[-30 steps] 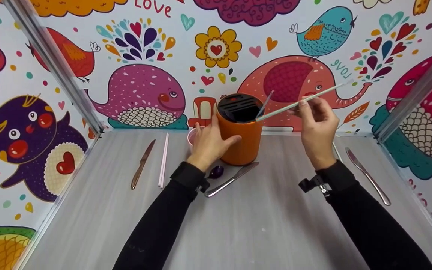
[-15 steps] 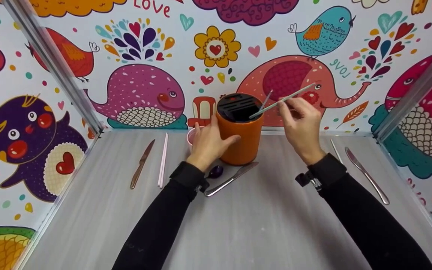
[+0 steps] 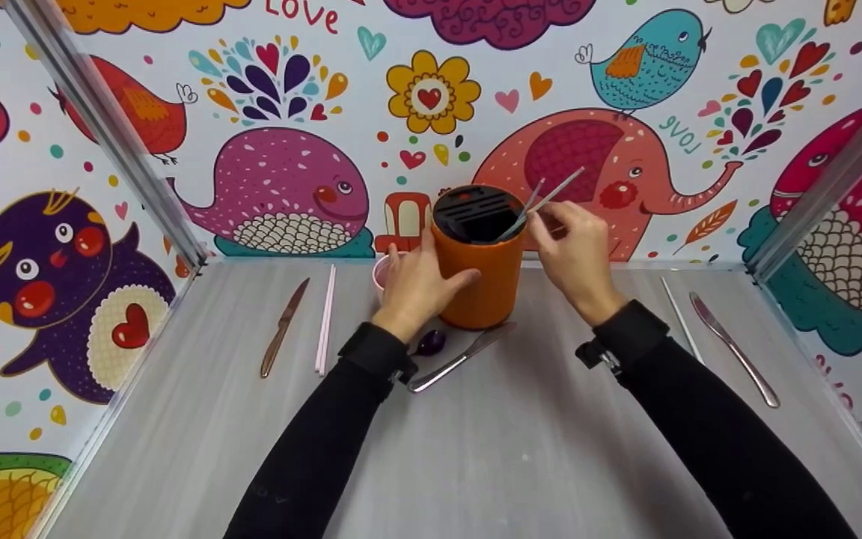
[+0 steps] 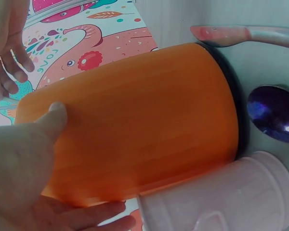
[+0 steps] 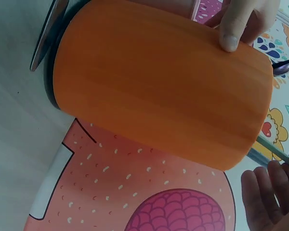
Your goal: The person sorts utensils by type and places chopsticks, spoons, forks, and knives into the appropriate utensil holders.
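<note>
An orange utensil holder (image 3: 480, 281) with a black slotted top stands near the back wall. My left hand (image 3: 423, 288) holds its left side, thumb on the front and fingers around the side. My right hand (image 3: 573, 254) pinches a pale green chopstick (image 3: 562, 187) at the right rim; its lower end is inside the opening. Beside it, another thin pale stick (image 3: 534, 193) leans out of the holder. In the right wrist view, a dark spoon bowl (image 5: 284, 67) shows past the holder's top. A pink cup (image 4: 221, 197) stands left of the holder, partly behind my left hand.
A table knife (image 3: 461, 359) and a purple spoon (image 3: 431, 343) lie before the holder. To the left are a copper-coloured knife (image 3: 285, 327) and pink chopsticks (image 3: 326, 322). A pale green chopstick (image 3: 682, 320) and another knife (image 3: 734, 350) lie right. Patterned walls (image 3: 431, 161) enclose the table.
My right hand has moved left to the holder's rim, and the chopstick has gone lower into the opening at a steeper tilt. My left hand stays on the holder.
</note>
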The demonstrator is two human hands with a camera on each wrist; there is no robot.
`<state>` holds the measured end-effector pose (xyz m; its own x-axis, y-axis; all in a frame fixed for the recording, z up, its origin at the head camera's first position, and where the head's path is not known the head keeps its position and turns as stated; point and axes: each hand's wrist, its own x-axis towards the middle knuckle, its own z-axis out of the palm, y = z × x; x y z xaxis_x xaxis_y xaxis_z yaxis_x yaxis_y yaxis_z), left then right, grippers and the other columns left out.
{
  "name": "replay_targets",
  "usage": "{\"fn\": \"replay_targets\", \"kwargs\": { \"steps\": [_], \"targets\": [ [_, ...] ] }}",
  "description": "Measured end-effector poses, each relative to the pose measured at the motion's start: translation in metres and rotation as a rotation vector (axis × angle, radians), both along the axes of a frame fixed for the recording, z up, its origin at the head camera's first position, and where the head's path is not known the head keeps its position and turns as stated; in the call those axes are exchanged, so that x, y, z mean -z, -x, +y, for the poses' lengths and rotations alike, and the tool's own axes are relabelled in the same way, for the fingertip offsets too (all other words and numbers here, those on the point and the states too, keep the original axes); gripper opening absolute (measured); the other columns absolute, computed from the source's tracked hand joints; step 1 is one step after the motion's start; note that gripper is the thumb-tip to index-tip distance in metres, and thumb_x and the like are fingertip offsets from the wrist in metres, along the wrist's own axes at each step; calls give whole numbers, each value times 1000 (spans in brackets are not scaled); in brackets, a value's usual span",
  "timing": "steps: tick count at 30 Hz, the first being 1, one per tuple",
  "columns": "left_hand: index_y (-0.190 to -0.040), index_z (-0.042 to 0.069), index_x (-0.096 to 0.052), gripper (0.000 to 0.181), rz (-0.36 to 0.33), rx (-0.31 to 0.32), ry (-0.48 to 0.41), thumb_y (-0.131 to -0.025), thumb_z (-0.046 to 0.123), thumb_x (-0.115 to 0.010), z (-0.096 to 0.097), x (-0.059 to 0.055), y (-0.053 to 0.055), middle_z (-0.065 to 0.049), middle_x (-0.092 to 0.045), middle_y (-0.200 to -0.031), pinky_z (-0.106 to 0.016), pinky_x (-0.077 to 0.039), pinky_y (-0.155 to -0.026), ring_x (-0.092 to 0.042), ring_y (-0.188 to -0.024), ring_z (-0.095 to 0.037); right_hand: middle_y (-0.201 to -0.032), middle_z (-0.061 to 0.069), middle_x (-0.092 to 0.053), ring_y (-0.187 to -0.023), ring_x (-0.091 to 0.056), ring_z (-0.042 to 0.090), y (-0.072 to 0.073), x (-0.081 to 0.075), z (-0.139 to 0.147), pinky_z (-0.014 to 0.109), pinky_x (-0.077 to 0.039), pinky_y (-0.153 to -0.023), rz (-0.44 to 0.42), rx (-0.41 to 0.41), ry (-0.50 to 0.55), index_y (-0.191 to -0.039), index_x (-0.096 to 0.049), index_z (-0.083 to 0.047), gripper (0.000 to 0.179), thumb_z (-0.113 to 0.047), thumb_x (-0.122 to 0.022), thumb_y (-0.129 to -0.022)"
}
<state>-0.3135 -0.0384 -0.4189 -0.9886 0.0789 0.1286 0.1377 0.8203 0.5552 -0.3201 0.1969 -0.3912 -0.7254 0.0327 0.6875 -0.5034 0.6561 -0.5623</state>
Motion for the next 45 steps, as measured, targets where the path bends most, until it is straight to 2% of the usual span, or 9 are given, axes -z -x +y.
{"fn": "replay_targets", "kwargs": {
  "steps": [3, 10, 19, 25, 36, 45],
  "targets": [
    [-174, 5, -26, 115, 1, -2, 10, -94, 68, -78, 0, 0, 0, -15, -68, -155, -64, -2, -141, -60, -152, -32, -100, 16, -82, -86, -76, 30, 2, 3, -4, 46, -67, -82, -16, 1, -14, -107, -83, -1, 20, -19, -76, -105],
    [-175, 6, -25, 115, 2, 6, 9, -94, 68, -78, 1, 1, 0, -14, -66, -158, -64, -2, -141, -59, -154, -32, -95, 17, -78, -83, -70, 30, 4, 11, -11, 37, -57, -76, -61, 24, -50, -105, -83, -1, 23, -21, -74, -106],
    [-175, 4, -23, 118, 16, 12, 13, -94, 69, -77, 0, 0, 1, -15, -68, -156, -64, -1, -141, -58, -154, -32, -90, 15, -72, -81, -65, 30, 3, 15, -12, 37, -51, -74, -118, 90, -33, -100, -80, -1, 21, -20, -74, -105],
    [-175, 4, -23, 118, 20, 6, 29, -94, 70, -77, -1, 1, 1, -16, -69, -154, -64, -3, -140, -61, -151, -33, -87, 15, -71, -78, -64, 30, 2, 22, -8, 35, -49, -71, -145, 81, -15, -98, -78, -1, 21, -20, -73, -105],
    [-175, 6, -23, 117, -4, -6, 9, -93, 69, -78, 0, 2, 1, -14, -66, -157, -63, -1, -141, -59, -153, -32, -85, 15, -71, -78, -64, 30, -3, 42, 11, 35, -48, -72, -201, 89, -28, -92, -77, -2, 19, -16, -73, -102],
    [-176, 7, -22, 117, 2, -2, 12, -93, 69, -78, 0, 2, 2, -14, -68, -156, -64, -1, -141, -59, -153, -34, -87, 17, -73, -82, -64, 31, -2, 57, 42, 38, -51, -75, -307, 156, -58, -93, -77, -3, 23, -20, -68, -105]
  ]
}}
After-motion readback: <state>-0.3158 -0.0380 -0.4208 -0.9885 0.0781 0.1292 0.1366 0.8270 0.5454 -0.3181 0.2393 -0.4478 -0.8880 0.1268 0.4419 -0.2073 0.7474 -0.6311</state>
